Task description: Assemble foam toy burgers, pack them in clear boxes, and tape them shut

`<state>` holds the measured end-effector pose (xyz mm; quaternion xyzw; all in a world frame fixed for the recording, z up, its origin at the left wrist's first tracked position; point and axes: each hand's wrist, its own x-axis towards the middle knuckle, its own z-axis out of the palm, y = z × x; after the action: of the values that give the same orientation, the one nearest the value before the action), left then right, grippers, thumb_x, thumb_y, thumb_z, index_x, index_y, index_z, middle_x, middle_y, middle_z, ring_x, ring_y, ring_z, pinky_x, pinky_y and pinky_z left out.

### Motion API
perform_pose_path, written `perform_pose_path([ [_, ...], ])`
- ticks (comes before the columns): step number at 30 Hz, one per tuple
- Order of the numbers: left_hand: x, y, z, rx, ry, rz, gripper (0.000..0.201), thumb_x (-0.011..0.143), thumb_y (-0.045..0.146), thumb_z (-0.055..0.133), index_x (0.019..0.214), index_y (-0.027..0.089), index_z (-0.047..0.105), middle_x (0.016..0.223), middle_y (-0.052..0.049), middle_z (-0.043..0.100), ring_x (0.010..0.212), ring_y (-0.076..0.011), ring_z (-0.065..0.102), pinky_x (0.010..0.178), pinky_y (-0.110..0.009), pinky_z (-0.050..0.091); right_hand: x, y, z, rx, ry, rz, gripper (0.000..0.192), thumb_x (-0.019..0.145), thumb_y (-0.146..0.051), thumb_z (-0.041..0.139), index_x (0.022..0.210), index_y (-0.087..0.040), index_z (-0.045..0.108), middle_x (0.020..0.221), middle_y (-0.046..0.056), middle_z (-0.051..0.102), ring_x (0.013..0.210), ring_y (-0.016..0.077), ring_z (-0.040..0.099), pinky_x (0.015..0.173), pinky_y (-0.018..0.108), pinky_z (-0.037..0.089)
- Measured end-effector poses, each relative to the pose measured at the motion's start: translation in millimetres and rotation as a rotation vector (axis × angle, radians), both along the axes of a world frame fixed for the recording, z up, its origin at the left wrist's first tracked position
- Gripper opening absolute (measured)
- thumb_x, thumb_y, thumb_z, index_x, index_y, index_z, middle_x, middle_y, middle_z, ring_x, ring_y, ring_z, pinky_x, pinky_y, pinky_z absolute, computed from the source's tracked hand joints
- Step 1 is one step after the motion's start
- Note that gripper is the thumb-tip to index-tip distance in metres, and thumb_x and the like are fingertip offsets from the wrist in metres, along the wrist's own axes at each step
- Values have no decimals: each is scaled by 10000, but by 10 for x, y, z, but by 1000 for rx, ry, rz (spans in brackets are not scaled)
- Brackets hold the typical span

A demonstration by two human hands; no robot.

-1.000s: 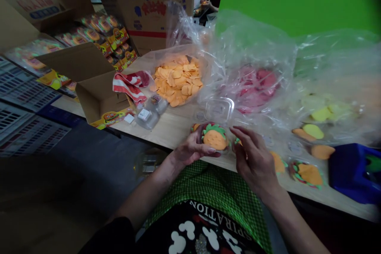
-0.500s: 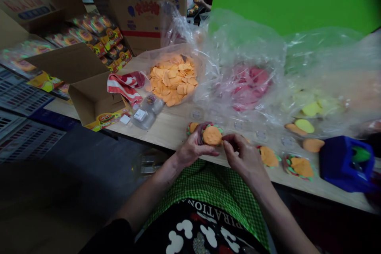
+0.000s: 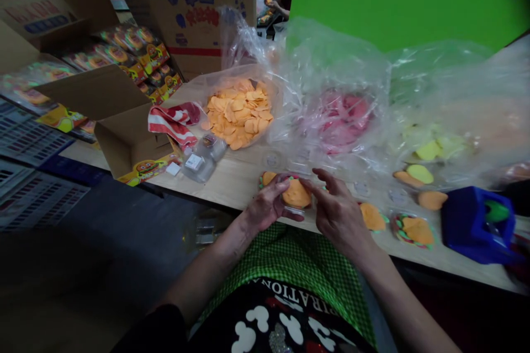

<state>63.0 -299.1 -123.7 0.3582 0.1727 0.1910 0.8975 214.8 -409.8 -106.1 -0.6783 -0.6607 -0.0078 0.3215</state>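
Observation:
A toy burger (image 3: 296, 194) with an orange top piece sits in a clear plastic shell, held by my left hand (image 3: 267, 207) with the thumb lying over its edge. My right hand (image 3: 337, 207) is at the burger's right side, fingers apart, its index fingertip touching the orange piece. Partly behind my left hand lies another toy burger (image 3: 268, 177). To the right of my right hand are a burger with green edging (image 3: 372, 217) and a further burger (image 3: 416, 230) in its clear shell.
Behind stand plastic bags of orange pieces (image 3: 240, 110), pink pieces (image 3: 343, 116) and yellow pieces (image 3: 430, 149). A blue tape dispenser (image 3: 464, 220) is at right. At left are an open display box (image 3: 124, 138), a striped cloth (image 3: 171, 121) and clear shells (image 3: 202, 162).
My left thumb has moved onto the burger's top, and the orange piece looks larger and tilted. My right fingers have gone from pinched at its edge to spread.

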Motion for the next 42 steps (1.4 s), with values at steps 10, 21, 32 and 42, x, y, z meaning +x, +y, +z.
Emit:
perform_pose_path([
  [10, 28, 24, -91, -160, 114, 59, 436, 849, 446, 695, 1190, 197, 585, 1158, -118, 674, 862, -257, 726, 577, -319, 618, 28, -1, -191, 49, 144, -29, 566, 875, -44, 421, 1393, -233, 547, 1424, 154, 531, 1293, 303, 544, 1018, 550, 513],
  [21, -6, 5, -75, -16, 41, 88, 552, 721, 157, 806, 1208, 246, 562, 1179, -41, 629, 956, -211, 691, 699, -306, 622, -147, -222, -236, 28, -106, -53, 672, 823, 28, 446, 1453, -199, 490, 1402, 207, 528, 1223, 374, 563, 909, 580, 541],
  [32, 4, -13, -106, 38, 74, 143, 658, 679, 194, 873, 1232, 266, 524, 1210, -51, 621, 933, -188, 677, 676, -275, 609, -261, -288, -273, 43, -126, -40, 830, 786, 43, 465, 1545, -287, 394, 1413, 194, 497, 1225, 382, 558, 900, 604, 539],
  [42, -77, -6, -50, 19, 104, -75, 698, 670, 218, 898, 1256, 249, 519, 1184, -82, 640, 959, -247, 736, 697, -279, 612, 708, 515, 211, -133, 255, -62, 688, 862, -259, 587, 1527, -165, 440, 1347, 201, 629, 1097, 329, 679, 803, 449, 603],
])
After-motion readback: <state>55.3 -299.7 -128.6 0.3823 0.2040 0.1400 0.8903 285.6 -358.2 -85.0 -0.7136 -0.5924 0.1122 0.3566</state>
